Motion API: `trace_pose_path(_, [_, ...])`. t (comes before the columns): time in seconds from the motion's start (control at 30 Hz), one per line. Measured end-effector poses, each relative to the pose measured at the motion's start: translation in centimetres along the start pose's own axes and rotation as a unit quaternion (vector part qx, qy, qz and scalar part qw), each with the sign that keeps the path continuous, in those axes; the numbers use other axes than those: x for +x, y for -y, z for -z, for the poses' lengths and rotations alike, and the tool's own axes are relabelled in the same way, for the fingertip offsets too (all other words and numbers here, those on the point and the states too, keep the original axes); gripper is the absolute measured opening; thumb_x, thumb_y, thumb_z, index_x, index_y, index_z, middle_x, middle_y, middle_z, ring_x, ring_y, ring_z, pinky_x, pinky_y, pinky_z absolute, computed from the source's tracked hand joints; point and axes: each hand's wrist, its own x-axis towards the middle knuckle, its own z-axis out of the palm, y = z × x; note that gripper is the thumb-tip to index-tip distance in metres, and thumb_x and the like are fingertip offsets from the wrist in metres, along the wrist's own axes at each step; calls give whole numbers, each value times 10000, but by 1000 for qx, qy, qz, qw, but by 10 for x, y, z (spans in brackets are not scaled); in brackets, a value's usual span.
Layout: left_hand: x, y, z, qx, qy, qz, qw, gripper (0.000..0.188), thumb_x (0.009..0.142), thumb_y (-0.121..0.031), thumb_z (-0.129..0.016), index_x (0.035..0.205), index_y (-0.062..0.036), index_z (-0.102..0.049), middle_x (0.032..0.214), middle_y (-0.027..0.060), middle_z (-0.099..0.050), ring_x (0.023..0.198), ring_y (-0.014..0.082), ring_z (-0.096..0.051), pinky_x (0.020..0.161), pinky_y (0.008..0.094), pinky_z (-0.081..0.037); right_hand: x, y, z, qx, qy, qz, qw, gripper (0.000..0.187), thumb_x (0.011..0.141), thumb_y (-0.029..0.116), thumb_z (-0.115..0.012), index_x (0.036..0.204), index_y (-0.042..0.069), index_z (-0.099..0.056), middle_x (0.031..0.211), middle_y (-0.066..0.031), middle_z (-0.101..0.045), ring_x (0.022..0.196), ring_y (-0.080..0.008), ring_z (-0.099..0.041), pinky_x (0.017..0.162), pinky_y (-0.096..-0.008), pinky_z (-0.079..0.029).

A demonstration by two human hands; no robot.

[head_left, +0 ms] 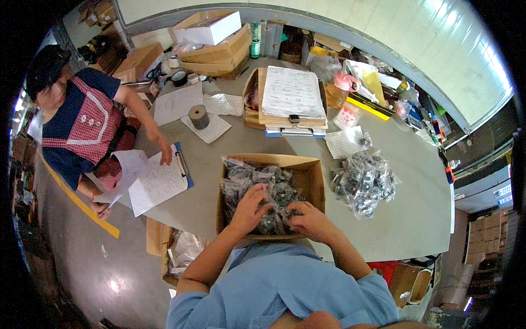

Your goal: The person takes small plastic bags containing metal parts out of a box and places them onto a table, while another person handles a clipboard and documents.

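Note:
In front of me stands an open cardboard box (315,183), with many clear plastic bags (241,171) of small dark parts inside. My left hand (250,209) rests on the bags in the middle of the box, its fingers and thumb apart. At the box's near right, my right hand (311,221) touches the bags with bent, separated fingers. Some fingertips sink among the plastic and are partly hidden. To the right of the box, a loose pile of similar bags (366,182) lies on the grey table (408,230).
A co-worker (90,118) at the left handles papers beside a clipboard (181,164). A tape roll (199,117) stands on the table. Beyond my box is a paper-topped box (293,93). Cartons (216,52) and a green bottle (255,44) line the back edge.

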Motion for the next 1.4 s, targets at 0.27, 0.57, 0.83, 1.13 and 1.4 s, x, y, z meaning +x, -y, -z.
trace_pose_path(0.27, [10,-30,-14,-200,64,48,976,224,848,-185,-612,976,-20,-531,990,160,-534,926,298,-545,811,329,-442,6,8,11,112,-141,-2,984,96,760,130,-687,817,66,-644,1148,-189,-547,1046,-351,-544,850,-411,-467])
trace_pose_path(0.57, [-11,14,-1,174,306,-92,932,337,793,-152,-598,1121,-77,-584,1240,114,-508,1065,293,-533,924,397,-405,-49,-35,84,-18,-427,-322,845,137,773,82,-659,881,5,-625,969,-182,-629,818,-340,-624,697,-385,-502])
trace_pose_path(0.83, [-13,21,-33,291,330,-140,887,211,761,-148,-587,964,-143,-645,990,86,-613,1002,223,-558,804,371,-410,-8,-38,22,-2,-167,-223,960,274,752,102,-676,1012,39,-619,1145,-206,-565,1057,-359,-542,898,-415,-444])
trace_pose_path(1.13, [-7,8,3,-25,110,94,989,207,798,-51,-542,1003,-45,-560,906,177,-614,857,385,-581,751,407,-470,49,-64,-41,38,53,-246,967,774,648,195,-752,1315,227,-360,1296,-308,-377,1019,-477,-523,874,-475,-458])
trace_pose_path(1.4, [-11,7,9,-153,19,259,954,182,911,-158,-526,1023,-17,-550,766,83,-617,715,158,-616,631,284,-465,34,-57,-26,70,93,-294,949,364,629,237,-748,969,150,-649,1100,-181,-569,1039,-366,-555,869,-431,-461])
